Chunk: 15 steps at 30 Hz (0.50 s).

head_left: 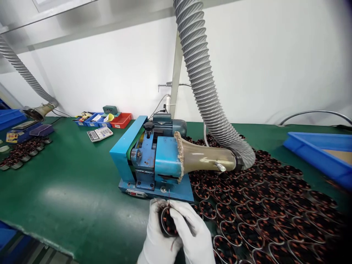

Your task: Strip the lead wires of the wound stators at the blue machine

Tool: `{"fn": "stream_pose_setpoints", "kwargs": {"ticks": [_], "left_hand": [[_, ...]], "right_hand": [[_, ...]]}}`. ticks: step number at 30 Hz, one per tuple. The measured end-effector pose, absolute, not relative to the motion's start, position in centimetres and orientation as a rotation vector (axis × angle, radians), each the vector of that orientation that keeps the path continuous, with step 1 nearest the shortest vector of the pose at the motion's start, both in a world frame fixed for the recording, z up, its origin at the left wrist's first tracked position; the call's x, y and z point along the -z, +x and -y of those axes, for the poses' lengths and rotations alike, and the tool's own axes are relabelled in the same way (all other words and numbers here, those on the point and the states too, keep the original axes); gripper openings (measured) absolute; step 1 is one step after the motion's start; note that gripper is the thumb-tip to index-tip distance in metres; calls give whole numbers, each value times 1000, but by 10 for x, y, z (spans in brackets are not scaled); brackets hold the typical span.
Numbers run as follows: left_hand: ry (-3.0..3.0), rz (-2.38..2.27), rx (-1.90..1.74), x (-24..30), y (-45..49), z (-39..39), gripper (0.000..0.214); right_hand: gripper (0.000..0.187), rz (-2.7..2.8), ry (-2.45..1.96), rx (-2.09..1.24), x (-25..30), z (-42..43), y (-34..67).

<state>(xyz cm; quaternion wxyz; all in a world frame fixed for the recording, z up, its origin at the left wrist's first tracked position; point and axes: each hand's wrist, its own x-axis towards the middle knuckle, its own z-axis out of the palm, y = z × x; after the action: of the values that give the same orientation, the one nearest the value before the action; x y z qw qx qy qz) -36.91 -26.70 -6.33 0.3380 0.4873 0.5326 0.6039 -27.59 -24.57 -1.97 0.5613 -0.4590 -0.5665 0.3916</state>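
Observation:
Both my hands wear white gloves and meet at the front, just below the blue machine [170, 157]. My left hand [155, 238] is closed round a motor stator [167, 222], a round metal ring with dark core and copper windings. Dark smudges mark the glove's fingertips. My right hand [194, 229] has its thumb and fingers pinched at the stator's upper edge, where a thin reddish lead wire [169, 194] sticks up towards the machine's base. Another thin wire hangs below the stator.
Many similar stators [253, 205] cover the green bench [82, 194] on the right. A grey duct hose [203, 73] joins the machine's translucent funnel [206, 156]. A blue tray [316, 150] stands far right; a calculator [100, 134] and red bin [121, 120] sit back left.

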Motion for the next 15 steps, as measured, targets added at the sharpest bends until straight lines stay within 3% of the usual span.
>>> {"fn": "stream_pose_setpoints", "kwargs": {"ticks": [2, 5, 9, 12, 15], "left_hand": [[1473, -1345, -1567, 61, -380, 278, 63], [1623, -1302, -1459, 42, -389, 283, 56], [1226, -1433, -1386, 15, -387, 284, 49], [874, -1185, -1311, 9, -388, 291, 67], [696, -876, -1201, 11, -391, 299, 81]], "right_hand": [[15, 1272, -1025, -998, 20, 258, -270], [15, 1146, -1082, -1134, 18, 263, -259], [22, 996, -1148, -1330, 13, 258, -246], [20, 1126, -1064, -1437, 3, 259, -238], [21, 1466, -1003, -1333, -13, 266, -232]]}}
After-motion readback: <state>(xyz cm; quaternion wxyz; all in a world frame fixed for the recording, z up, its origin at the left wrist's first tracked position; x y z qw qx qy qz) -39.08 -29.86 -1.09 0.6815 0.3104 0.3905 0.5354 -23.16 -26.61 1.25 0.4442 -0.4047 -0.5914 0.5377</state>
